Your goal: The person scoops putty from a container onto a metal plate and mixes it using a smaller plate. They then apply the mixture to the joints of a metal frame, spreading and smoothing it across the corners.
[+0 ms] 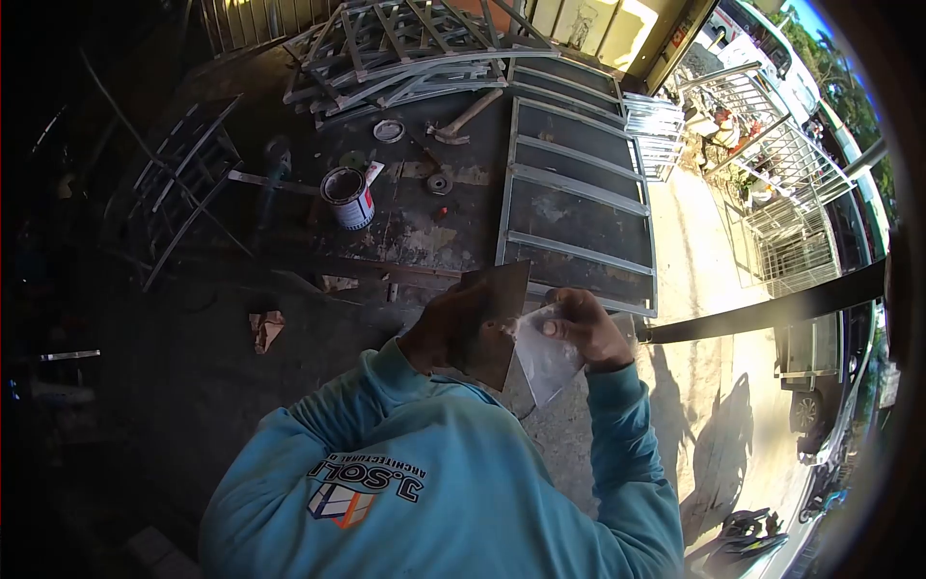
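Observation:
Close in front of my chest, my left hand (pixel 436 333) is closed on a thin, stiff-looking brown sheet (pixel 503 288), which partly hides its fingers. My right hand (pixel 596 336) pinches a pale, shiny flat sheet (pixel 546 365), thumb on its near face and fingers curled behind the top edge. The two sheets meet at a small bright spot between the hands. Beyond them on the dark workbench (pixel 424 241) stands an open paint can (pixel 348 201) with drips on its side. A welded metal frame with crossbars (pixel 579 174) lies to its right.
Metal lattice frames (pixel 386 77) are piled at the back. A hammer (pixel 466 124), a round lid (pixel 389 131) and a small metal ring (pixel 439 183) lie on the bench. Crumpled brown paper (pixel 267 331) is at left. Railings (pixel 791 212) stand on the sunlit pavement.

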Action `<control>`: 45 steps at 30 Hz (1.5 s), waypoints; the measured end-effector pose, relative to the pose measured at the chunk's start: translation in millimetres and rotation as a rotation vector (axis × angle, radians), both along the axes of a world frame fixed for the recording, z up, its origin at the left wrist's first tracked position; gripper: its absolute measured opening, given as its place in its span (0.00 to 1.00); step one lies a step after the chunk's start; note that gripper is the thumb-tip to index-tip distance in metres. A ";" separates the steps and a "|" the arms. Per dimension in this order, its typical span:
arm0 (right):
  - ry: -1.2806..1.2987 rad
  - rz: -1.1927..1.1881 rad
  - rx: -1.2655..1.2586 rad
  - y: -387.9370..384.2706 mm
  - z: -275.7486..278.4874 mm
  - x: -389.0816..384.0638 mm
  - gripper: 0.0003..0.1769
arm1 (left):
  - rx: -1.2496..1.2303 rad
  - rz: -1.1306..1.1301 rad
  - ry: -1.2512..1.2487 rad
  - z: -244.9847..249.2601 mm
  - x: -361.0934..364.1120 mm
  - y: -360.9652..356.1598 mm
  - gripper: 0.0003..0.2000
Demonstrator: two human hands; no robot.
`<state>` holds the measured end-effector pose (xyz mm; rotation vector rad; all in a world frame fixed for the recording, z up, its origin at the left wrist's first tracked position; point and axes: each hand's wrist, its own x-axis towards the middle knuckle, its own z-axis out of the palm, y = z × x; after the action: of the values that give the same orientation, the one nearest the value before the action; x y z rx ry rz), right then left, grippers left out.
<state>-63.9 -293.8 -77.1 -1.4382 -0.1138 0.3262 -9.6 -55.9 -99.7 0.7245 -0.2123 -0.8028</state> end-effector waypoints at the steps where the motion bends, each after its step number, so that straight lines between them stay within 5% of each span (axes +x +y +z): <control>1: -0.003 -0.002 -0.001 3.1 2.7 -0.8 0.17 | -0.001 -0.002 -0.003 -14.2 6.5 1.4 0.16; 3: 0.159 -0.464 0.286 10.5 11.8 -6.3 0.17 | 0.272 0.431 -0.613 -43.7 24.1 1.1 0.15; 7: 0.027 -0.644 0.438 25.2 23.3 -4.5 0.16 | 0.163 0.576 -0.845 -29.9 18.9 0.0 0.20; 12: -0.147 -0.825 -0.163 75.2 26.9 1.4 0.14 | 0.104 0.571 -1.029 -42.1 24.1 -15.4 0.21; 18: -0.055 -0.934 -0.028 105.0 16.7 26.3 0.13 | 0.262 0.430 -1.204 -31.2 39.1 -6.6 0.25; 23: 0.011 -1.011 0.046 110.8 27.2 42.6 0.12 | 0.190 0.298 -1.113 -32.3 55.9 4.7 0.27; 25: -0.101 -1.064 -0.001 105.6 43.7 44.9 0.10 | 0.199 0.169 -0.943 -57.3 64.4 11.3 0.28; 26: -0.248 -1.130 -0.323 107.5 54.6 42.1 0.10 | 0.212 0.054 -0.782 -72.4 66.6 15.9 0.28; 27: -0.396 -1.050 -0.268 108.4 54.0 39.6 0.09 | 0.209 0.046 -0.766 -72.1 74.4 22.2 0.28; 29: -0.523 -0.986 -0.221 111.8 52.0 34.1 0.10 | -0.269 -0.415 0.290 -62.6 93.0 32.6 0.29; 31: -0.747 -0.542 -0.637 114.7 51.6 31.4 0.11 | -0.220 -0.431 0.393 -52.7 100.5 35.4 0.27; 34: -0.665 -0.372 -0.919 130.2 44.9 28.3 0.13 | -0.174 -0.489 0.501 -73.0 103.3 38.2 0.24; 42: -0.435 -0.563 -1.146 142.0 18.8 -5.9 0.17 | -0.179 -0.825 0.515 -63.4 110.6 37.1 0.20; 45: -0.287 -0.374 -1.434 128.6 14.5 -18.4 0.20 | -0.209 -0.810 0.486 -54.7 116.3 26.0 0.19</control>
<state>-82.4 -165.3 -62.6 -2.8654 0.2149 -0.1990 106.6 -29.9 -154.4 0.2051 -0.1416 -1.6709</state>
